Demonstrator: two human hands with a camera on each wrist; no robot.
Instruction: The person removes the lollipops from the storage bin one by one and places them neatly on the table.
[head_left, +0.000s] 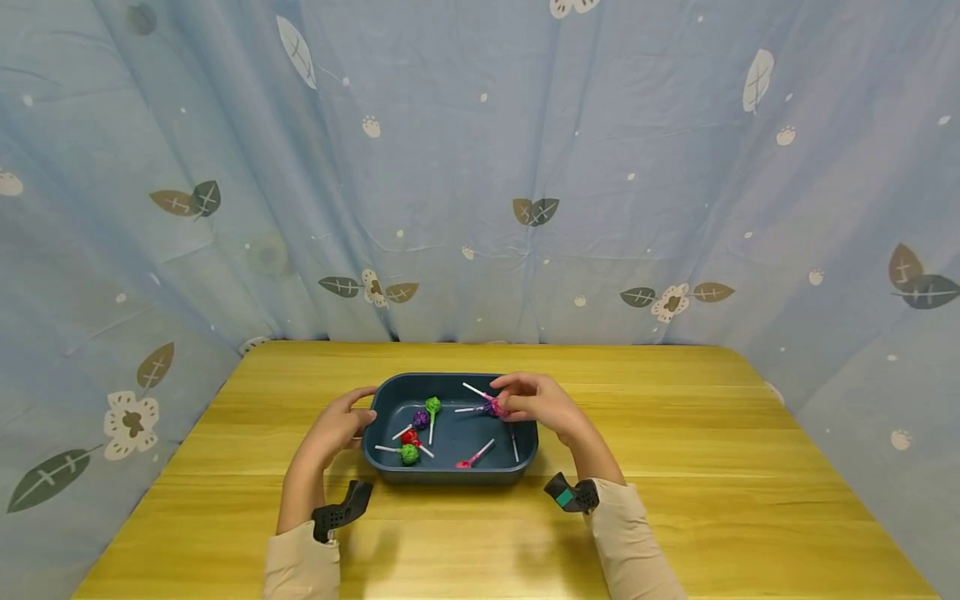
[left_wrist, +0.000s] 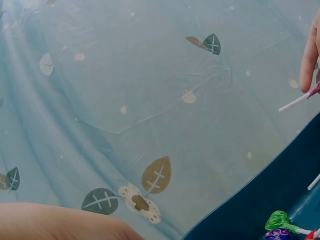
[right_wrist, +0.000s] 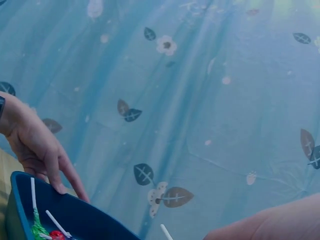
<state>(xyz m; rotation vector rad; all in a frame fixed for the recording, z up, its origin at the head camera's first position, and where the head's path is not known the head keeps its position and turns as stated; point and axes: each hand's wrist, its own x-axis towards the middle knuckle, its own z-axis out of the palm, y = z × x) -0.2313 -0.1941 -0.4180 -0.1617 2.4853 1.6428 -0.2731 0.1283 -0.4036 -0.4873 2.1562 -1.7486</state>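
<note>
Patterned blue curtain [head_left: 465,125] closes far side and both flanks. Wood-grain worktop [head_left: 690,442] below. Dark blue tray [head_left: 450,477] on it, left hand [head_left: 336,427] gripping left rim. Right hand [head_left: 546,406] pinches pink lollipop [head_left: 497,407] at tray's right end, not yet set down. Green lollipops [head_left: 408,454], purple lollipop [head_left: 421,420], red lollipop [head_left: 410,437] already lie loose, left half. Handling judged part-way.

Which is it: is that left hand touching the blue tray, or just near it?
Touching. The right wrist view shows the left hand with its fingers on the blue tray at the rim.
</note>
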